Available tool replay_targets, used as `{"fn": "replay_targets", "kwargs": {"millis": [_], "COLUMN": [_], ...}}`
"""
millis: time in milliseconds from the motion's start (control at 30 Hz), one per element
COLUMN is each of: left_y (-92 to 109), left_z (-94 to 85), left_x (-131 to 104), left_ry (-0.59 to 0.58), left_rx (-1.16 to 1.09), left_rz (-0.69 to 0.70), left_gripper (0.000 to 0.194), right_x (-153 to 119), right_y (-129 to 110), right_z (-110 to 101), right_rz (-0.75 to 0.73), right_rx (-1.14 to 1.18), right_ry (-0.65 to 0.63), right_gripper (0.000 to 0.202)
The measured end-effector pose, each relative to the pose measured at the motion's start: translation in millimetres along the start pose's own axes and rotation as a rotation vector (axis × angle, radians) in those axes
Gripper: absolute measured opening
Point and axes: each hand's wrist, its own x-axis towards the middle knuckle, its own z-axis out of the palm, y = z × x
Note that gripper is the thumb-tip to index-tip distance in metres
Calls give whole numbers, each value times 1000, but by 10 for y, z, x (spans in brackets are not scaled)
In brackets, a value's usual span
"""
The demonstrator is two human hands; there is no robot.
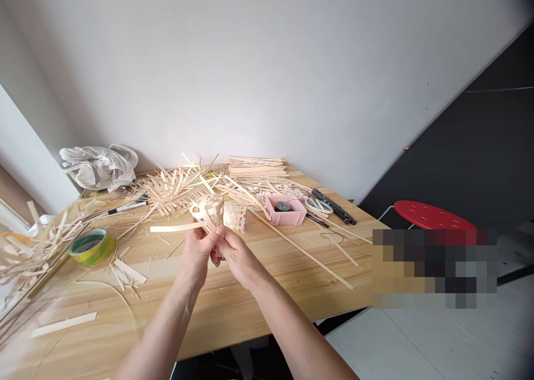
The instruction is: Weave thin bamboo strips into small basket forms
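Both hands meet over the middle of the wooden table, closed around a small piece woven from pale flat strips (213, 208). My left hand (197, 248) grips it from the left, and a loose strip (173, 228) sticks out leftward above that hand. My right hand (234, 250) presses against the piece from the right, its thumb near the left thumb. The lower part of the weaving is hidden by the fingers. Just behind and to the right stands a small woven basket (236, 217) with pinkish edging.
A pink box (286, 211) holding a black spool stands to the right, near black tools (334, 206). Green-yellow tape (92, 246) lies left. Piled strips (173, 188), a strip bundle (257, 169) and a white plastic bag (100, 167) line the back. A red stool (434, 215) is right.
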Motion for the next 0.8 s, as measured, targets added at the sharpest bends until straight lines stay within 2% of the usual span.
{"fn": "replay_targets", "kwargs": {"millis": [100,200,267,333,467,600,700,800], "left_y": [29,84,111,114,61,-9,-29,-6], "left_z": [-130,-229,-250,-237,-194,-201,-215,-227], "left_x": [-5,-6,-8,-14,-27,-20,-3,15], "left_ry": [-181,-293,-323,-299,-199,-182,-160,-127], "left_rx": [-5,-8,22,49,47,-4,-60,-113], "left_rz": [-206,-309,-387,-441,-427,-355,-318,-241], "left_gripper": [48,58,55,51,43,35,33,32], "right_x": [-60,-98,-105,-102,-89,-83,-84,-95], "right_y": [-16,29,80,127,181,215,245,244], "right_z": [20,17,0,-21,-43,-33,-58,-156], "right_rz": [47,82,101,124,200,228,246,260], "right_rx": [173,336,412,463,526,482,383,129], "right_ry": [-86,-201,-264,-299,-301,-250,-211,-164], "right_gripper": [37,33,30,29,31,36,41,38]}}
